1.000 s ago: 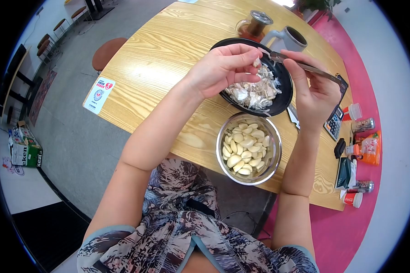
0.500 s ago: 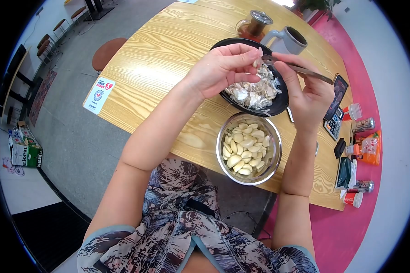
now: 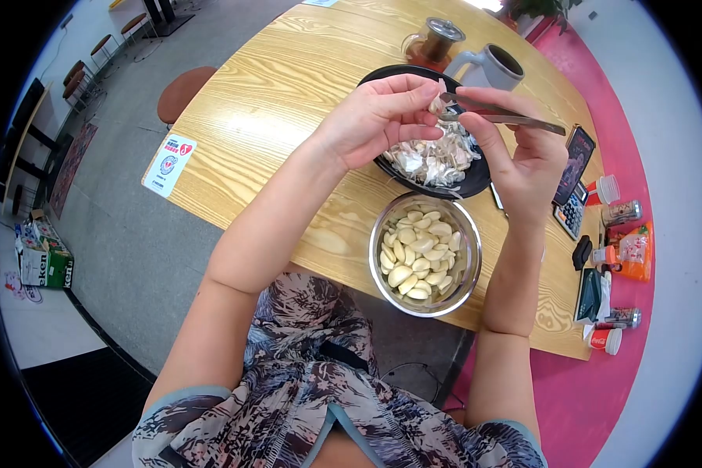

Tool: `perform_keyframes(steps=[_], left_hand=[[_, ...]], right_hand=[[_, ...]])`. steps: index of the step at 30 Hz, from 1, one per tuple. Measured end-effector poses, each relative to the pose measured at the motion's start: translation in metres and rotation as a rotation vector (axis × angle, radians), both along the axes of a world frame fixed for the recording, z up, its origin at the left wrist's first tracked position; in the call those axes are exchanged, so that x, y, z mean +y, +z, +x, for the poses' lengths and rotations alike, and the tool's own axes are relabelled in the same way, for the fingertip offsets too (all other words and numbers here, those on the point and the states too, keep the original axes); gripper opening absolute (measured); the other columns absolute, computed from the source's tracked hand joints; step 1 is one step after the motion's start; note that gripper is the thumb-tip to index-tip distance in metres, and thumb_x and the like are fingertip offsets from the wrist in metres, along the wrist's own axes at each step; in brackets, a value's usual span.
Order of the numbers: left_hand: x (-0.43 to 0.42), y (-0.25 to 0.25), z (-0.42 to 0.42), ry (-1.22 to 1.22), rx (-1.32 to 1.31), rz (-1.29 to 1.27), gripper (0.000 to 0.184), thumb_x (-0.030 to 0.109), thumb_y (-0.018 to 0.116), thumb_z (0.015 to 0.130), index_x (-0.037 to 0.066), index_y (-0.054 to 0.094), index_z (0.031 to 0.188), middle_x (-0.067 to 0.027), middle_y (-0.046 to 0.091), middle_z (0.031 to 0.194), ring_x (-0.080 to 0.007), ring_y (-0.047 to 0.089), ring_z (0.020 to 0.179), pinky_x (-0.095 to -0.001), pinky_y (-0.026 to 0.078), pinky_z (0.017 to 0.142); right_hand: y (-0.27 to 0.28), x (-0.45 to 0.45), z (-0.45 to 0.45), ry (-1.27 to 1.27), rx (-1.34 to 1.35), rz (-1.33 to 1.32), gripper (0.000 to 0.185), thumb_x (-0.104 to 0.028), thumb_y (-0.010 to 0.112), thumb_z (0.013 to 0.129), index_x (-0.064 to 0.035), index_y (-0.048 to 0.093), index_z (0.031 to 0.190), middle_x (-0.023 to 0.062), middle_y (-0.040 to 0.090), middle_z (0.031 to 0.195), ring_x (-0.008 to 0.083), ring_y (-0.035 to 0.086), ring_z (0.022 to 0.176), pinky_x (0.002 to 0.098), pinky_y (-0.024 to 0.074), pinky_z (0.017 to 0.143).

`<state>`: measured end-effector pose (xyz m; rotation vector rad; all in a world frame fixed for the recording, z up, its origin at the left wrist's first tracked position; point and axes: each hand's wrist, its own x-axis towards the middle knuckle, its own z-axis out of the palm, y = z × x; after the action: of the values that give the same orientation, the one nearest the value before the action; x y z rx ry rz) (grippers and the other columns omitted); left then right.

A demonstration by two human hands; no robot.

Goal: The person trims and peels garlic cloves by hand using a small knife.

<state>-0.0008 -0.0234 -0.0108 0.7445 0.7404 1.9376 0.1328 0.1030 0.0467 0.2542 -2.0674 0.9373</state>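
Between thumb and fingers, my left hand (image 3: pixel 382 117) pinches a garlic clove (image 3: pixel 437 103) with papery skin on it. My right hand (image 3: pixel 526 160) grips metal tweezers (image 3: pixel 515 117), their arms spread apart and their tips at the clove. Both hands are above a black plate (image 3: pixel 476 182) heaped with garlic skins (image 3: pixel 437 160). Nearer my body stands a steel bowl (image 3: pixel 471 285), holding several peeled garlic cloves (image 3: pixel 417 253).
Beyond the plate stand a glass teapot (image 3: pixel 437 47) and a grey mug (image 3: pixel 491 69). Along the right side are a phone (image 3: pixel 576 164), a calculator (image 3: pixel 571 212), cans and paper cups. A sticker (image 3: pixel 169 165) marks the table's left edge.
The tweezers in my right hand have opened, their arms now apart where they were together. My left hand stays nearly in place with the clove.
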Motion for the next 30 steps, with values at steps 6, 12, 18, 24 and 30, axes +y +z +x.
perform_keyframes(steps=[6,12,18,24,30], left_hand=[[0.0001,-0.0002,0.0006,-0.011,-0.006,-0.013,0.026,0.023,0.059,0.094,0.003,0.059,0.111,-0.0033,0.064,0.092,-0.0097,0.063,0.079,-0.0256,0.056,0.077],[-0.0004,-0.0003,0.0006,-0.035,0.0,0.003,0.024,0.022,0.058,0.095,0.004,0.059,0.11,-0.0034,0.064,0.091,-0.0101,0.063,0.079,-0.026,0.056,0.076],[-0.0012,0.0035,0.0034,-0.032,0.031,-0.008,0.022,0.021,0.058,0.094,0.003,0.06,0.107,-0.0033,0.062,0.091,-0.0099,0.062,0.078,-0.0265,0.057,0.075],[-0.0019,0.0047,0.0033,-0.043,0.02,-0.033,0.023,0.019,0.059,0.093,0.002,0.059,0.108,-0.0038,0.062,0.091,-0.0097,0.062,0.077,-0.0278,0.057,0.076],[-0.0028,0.0055,0.0031,-0.052,0.028,-0.023,0.024,0.018,0.059,0.092,0.001,0.058,0.11,-0.0044,0.062,0.091,-0.0104,0.063,0.076,-0.0286,0.058,0.077]], right_hand=[[-0.0028,0.0006,-0.0026,-0.06,0.074,0.062,0.011,0.003,0.071,0.077,0.0018,0.071,0.088,0.0058,0.071,0.085,0.0118,0.066,0.072,0.0234,0.0504,0.066],[-0.0016,0.0014,-0.0031,-0.088,0.091,0.021,0.007,0.002,0.071,0.078,0.0029,0.07,0.086,0.0062,0.071,0.083,0.0114,0.065,0.069,0.0225,0.0497,0.064],[-0.0011,0.0021,-0.0037,-0.11,0.092,-0.008,0.007,0.002,0.07,0.079,0.0043,0.07,0.086,0.0068,0.071,0.082,0.0109,0.065,0.069,0.022,0.0495,0.063],[0.0,0.003,-0.003,-0.119,0.089,-0.024,0.007,0.001,0.07,0.08,0.0043,0.07,0.086,0.0065,0.07,0.082,0.0102,0.065,0.07,0.0216,0.0498,0.064],[-0.0002,0.0049,-0.003,-0.128,0.086,-0.03,0.007,0.002,0.07,0.08,0.004,0.07,0.086,0.0063,0.07,0.082,0.0098,0.064,0.072,0.0213,0.0503,0.066]])
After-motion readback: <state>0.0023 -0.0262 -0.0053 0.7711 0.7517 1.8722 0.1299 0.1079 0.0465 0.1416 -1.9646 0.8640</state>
